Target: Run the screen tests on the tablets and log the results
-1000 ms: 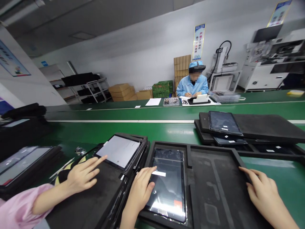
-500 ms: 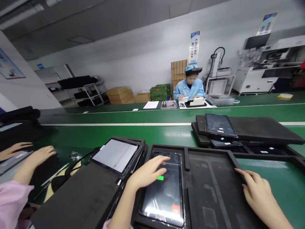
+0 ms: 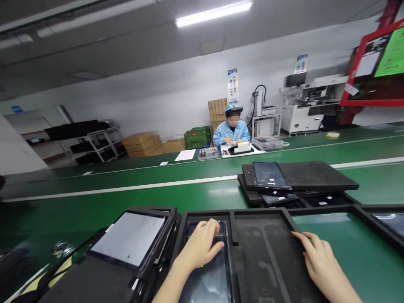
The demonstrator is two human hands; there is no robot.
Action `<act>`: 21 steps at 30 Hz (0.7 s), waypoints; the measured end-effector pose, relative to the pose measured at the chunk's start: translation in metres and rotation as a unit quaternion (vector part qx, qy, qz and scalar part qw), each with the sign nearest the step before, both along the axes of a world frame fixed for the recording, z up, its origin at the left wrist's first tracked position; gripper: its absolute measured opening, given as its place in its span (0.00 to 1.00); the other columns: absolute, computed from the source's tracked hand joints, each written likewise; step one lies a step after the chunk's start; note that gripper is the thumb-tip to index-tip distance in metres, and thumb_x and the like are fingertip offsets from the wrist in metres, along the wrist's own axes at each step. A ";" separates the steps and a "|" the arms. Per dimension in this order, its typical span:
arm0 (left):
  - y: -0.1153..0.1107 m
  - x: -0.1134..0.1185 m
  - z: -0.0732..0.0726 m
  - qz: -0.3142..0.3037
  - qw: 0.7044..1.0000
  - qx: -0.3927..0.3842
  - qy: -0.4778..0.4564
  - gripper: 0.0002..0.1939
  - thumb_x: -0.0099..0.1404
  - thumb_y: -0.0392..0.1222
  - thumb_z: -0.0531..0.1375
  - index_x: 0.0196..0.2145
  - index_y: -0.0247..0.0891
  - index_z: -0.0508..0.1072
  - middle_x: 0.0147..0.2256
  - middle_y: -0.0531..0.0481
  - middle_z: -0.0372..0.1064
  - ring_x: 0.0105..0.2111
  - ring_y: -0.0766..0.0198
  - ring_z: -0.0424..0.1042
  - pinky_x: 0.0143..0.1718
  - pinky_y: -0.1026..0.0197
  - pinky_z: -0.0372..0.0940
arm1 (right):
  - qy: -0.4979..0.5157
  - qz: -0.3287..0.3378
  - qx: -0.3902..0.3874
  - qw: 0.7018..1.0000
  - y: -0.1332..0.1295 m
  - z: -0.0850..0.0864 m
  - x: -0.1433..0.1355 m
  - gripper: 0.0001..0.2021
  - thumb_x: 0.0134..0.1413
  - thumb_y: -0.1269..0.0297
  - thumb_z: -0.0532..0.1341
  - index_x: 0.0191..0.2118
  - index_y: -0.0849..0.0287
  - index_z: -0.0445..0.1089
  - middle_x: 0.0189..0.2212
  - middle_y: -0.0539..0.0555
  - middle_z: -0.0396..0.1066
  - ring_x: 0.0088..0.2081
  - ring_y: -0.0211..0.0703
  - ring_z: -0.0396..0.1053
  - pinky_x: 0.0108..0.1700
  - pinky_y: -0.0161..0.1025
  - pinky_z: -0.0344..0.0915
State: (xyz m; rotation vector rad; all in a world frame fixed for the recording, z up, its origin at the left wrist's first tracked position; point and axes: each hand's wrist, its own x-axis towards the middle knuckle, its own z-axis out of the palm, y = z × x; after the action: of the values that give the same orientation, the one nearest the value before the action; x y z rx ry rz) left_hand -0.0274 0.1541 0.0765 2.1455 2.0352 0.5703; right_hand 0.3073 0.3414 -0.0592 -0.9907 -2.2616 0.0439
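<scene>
While the camera has tipped up since a moment ago, so that more of the ceiling and less of the near things show, the co-worker's hands in pink sleeves that were on the left are now out of view.

On the far left, a lit tablet (image 3: 128, 239) with a white screen lies tilted in its own black foam tray (image 3: 94, 277). No hand touches it now; a second ago a finger pointed at it.

Next to it sits a second black tray (image 3: 261, 252) with two pockets. In its left pocket lies a dark tablet (image 3: 208, 282). The person's left hand (image 3: 202, 246) rests on the top part of this tablet. It has slid up the screen, from the middle to the upper end. Its fingers are curled and press flat on the glass, so the grip is loose and holds nothing. A small green dot shows just under the hand. I think the person is tapping or swiping the screen to check it.

The right pocket of this tray has no tablet in it. The right hand (image 3: 317, 263) lies on the tray's right rim, fingers spread and flat, and it has stayed there. It seems to steady the tray, and it grasps nothing.

Behind, on the green table (image 3: 158, 198), a stack of foam trays (image 3: 299, 181) carries another dark tablet (image 3: 270, 175). Far back, another worker in a blue coat (image 3: 232, 131) sits at the table.
</scene>
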 end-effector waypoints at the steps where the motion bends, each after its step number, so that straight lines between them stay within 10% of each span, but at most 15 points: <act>1: 0.002 0.000 -0.002 -0.004 1.000 0.010 0.011 0.10 0.68 0.45 0.56 0.44 0.40 0.62 0.49 0.39 0.70 0.55 0.46 0.69 0.60 0.35 0.58 | 0.009 -0.009 0.003 1.000 -0.005 0.005 -0.003 0.23 0.59 0.73 0.47 0.56 0.55 0.67 0.49 0.62 0.67 0.45 0.57 0.67 0.47 0.55 0.71; 4: 0.007 -0.002 -0.007 -0.034 0.998 0.015 0.045 0.16 0.69 0.49 0.57 0.50 0.40 0.61 0.53 0.39 0.68 0.57 0.47 0.68 0.63 0.34 0.54 | 0.025 -0.016 0.011 1.000 -0.015 0.015 -0.007 0.21 0.62 0.73 0.45 0.55 0.56 0.66 0.49 0.62 0.67 0.45 0.57 0.67 0.47 0.54 0.70; 9: 0.004 -0.006 -0.005 -0.041 0.997 0.014 0.058 0.09 0.69 0.49 0.56 0.37 0.41 0.67 0.33 0.50 0.72 0.32 0.56 0.72 0.37 0.56 0.66 | 0.026 -0.009 0.006 1.000 -0.015 0.015 -0.006 0.21 0.61 0.73 0.45 0.56 0.55 0.65 0.49 0.61 0.66 0.44 0.56 0.67 0.46 0.53 0.70; 21: 0.007 -0.020 -0.009 0.091 0.993 0.054 0.045 0.24 0.74 0.49 0.46 0.36 0.46 0.82 0.42 0.47 0.73 0.44 0.56 0.70 0.55 0.43 0.59 | 0.028 -0.005 -0.007 1.000 -0.019 0.019 -0.007 0.21 0.63 0.73 0.43 0.57 0.54 0.62 0.50 0.60 0.65 0.45 0.56 0.66 0.47 0.54 0.69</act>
State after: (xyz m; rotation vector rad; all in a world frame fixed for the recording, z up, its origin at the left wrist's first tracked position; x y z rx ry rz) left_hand -0.0477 0.1616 0.0671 2.0922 2.3173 0.6312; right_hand 0.3005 0.3220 -0.0402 -0.9955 -2.2085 0.0834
